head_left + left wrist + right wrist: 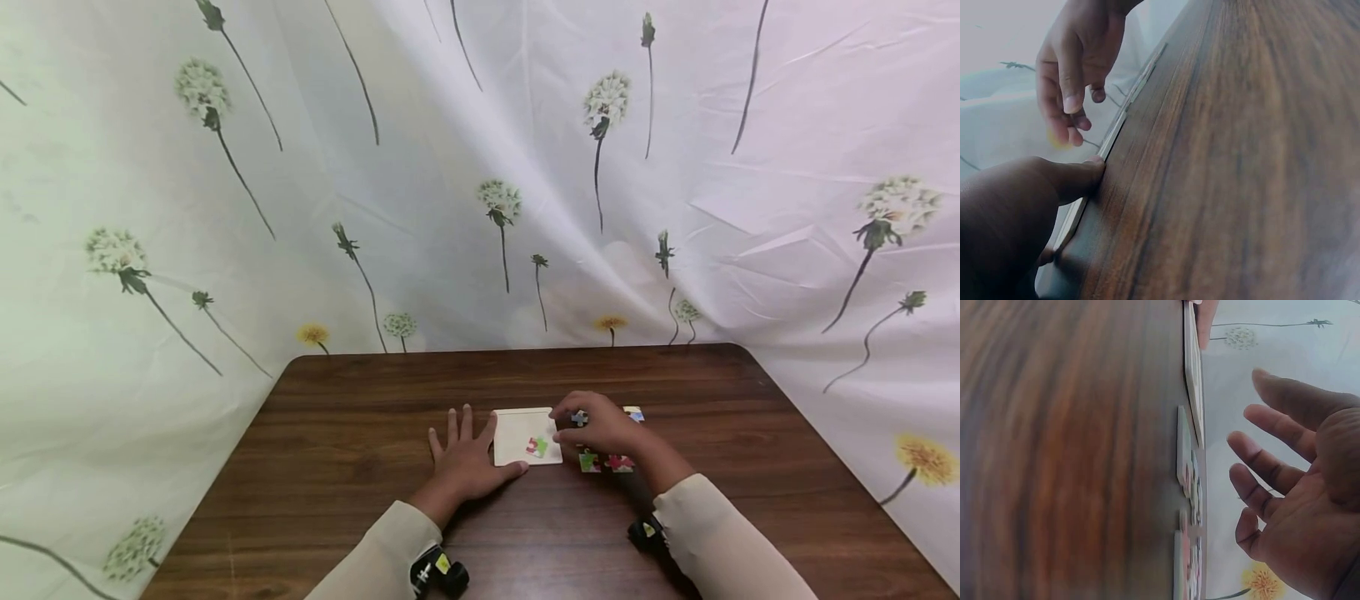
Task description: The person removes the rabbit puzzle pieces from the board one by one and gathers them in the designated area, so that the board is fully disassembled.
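Note:
A square white puzzle tray (512, 454) lies on the table, with one green, white and red jigsaw piece (536, 447) in its lower right part. My left hand (468, 467) is spread at the tray's left side, the thumb along its front edge and the index finger by its left edge. Over the tray's right edge and the loose pieces hovers my right hand (600, 423), its fingers apart and loosely bent. In the right wrist view nothing sits between the fingertips of the right hand (1297, 462).
Loose jigsaw pieces lie right of the tray, among them a green one (589, 462), a red one (620, 463) and a blue one (633, 412); the right hand partly hides the group. A flowered cloth (450, 250) hangs behind the brown wooden table (337, 467).

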A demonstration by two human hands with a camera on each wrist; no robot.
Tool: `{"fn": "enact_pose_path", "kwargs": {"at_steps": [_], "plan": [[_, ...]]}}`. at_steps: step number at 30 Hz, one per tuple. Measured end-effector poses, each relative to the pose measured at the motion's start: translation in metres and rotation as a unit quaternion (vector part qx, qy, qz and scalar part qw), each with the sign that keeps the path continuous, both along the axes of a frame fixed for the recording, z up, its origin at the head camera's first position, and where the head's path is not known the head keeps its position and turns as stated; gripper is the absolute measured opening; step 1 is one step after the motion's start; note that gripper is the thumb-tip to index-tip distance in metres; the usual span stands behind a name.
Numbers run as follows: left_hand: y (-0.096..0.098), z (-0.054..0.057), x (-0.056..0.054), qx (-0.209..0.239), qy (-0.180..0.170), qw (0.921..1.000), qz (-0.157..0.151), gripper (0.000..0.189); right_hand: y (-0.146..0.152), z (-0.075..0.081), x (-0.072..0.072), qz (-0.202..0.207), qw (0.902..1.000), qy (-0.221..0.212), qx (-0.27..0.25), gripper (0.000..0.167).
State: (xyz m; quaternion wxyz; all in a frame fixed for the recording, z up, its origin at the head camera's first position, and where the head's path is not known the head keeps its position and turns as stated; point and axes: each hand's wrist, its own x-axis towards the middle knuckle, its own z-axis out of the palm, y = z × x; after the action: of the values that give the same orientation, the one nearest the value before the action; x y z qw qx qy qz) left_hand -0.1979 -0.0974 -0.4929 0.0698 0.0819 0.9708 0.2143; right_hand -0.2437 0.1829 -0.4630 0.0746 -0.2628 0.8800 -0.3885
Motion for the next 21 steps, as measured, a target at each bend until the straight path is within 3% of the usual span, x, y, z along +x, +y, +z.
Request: {"fn": "enact_pose_path", "kwargs": {"at_steps": [12,21], "plan": [[-0.002,-0.002,0.0,0.0,0.003,1.0,-0.001,0.104,-0.012,-0.008,-0.006,-0.014,0.9998,-0.015,-0.002,0.027],[-0.002,-0.004,-0.001,-0.004,0.003,1.0,-0.001,0.106,-0.019,-0.018,-0.004,-0.013,0.9996,0.025,0.008,0.022]]}}
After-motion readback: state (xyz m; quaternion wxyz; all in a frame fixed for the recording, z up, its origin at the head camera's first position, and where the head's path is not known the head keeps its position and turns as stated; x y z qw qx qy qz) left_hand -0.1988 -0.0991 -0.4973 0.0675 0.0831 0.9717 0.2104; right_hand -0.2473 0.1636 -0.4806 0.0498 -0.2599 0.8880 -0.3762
